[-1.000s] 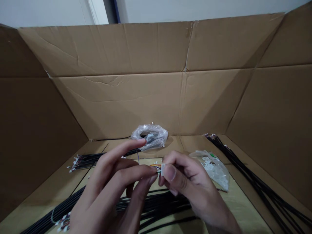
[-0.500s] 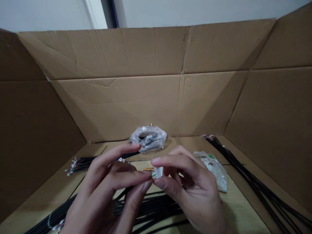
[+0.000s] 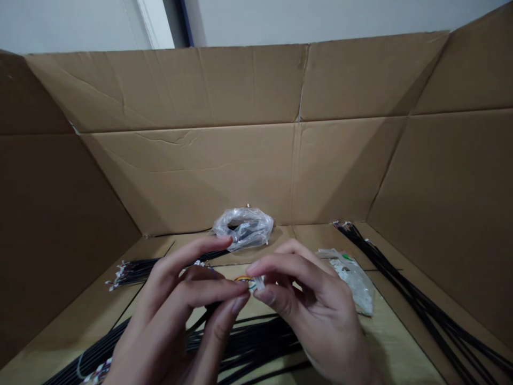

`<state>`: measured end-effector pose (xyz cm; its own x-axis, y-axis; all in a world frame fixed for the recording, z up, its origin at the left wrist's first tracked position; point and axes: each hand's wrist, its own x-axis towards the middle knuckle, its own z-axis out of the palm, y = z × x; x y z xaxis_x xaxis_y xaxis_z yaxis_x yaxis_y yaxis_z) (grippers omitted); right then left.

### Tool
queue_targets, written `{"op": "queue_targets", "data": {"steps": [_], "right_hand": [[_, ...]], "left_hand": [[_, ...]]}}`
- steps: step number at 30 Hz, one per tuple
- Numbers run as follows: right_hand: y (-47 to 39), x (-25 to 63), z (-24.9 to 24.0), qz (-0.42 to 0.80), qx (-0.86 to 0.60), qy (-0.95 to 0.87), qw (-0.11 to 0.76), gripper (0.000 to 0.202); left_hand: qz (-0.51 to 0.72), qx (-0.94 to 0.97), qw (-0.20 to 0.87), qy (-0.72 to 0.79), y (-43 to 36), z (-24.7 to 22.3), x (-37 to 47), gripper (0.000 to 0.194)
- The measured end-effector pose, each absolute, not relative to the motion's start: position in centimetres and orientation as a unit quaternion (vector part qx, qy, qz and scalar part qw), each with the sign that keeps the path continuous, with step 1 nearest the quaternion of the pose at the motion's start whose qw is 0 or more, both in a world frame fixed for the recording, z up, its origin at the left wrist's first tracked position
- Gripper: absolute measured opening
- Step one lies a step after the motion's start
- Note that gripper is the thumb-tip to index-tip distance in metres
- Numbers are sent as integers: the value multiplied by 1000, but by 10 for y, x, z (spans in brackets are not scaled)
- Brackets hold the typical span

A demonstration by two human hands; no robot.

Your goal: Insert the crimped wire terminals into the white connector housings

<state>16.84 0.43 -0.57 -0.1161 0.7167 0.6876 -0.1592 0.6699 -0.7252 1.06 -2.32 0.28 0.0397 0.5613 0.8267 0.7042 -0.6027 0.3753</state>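
Between thumb and forefinger, my right hand (image 3: 316,305) pinches a small white connector (image 3: 259,282). My left hand (image 3: 180,305) is closed in a pinch just left of it, on thin coloured wires (image 3: 243,278), orange, yellow and green among them, that run to the connector. Its forefinger is raised and curved. The fingertips of both hands nearly meet. Under the hands lies a bundle of black cables (image 3: 256,342), partly hidden by them.
Cardboard walls (image 3: 192,176) rise at the back and sides. A clear plastic bag (image 3: 244,227) lies at the back, another bag with white parts (image 3: 355,278) at right. Black cables (image 3: 409,289) run down the right; more bundles (image 3: 136,271) with white connectors lie left.
The white connector has tilted a little between my right fingertips, and my right hand has shifted slightly left. My left hand keeps its pinch.
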Motion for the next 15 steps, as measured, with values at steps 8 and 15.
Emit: {"op": "queue_targets", "data": {"steps": [8,15], "right_hand": [[5,171,-7,341,-227,-671,618,20],[7,173,-10,343,-230,-676,610,19]], "left_hand": [[-582,-686,20,-436,-21,-1,13,18],[-509,-744,50,-430,-17,-1,5,19]]}}
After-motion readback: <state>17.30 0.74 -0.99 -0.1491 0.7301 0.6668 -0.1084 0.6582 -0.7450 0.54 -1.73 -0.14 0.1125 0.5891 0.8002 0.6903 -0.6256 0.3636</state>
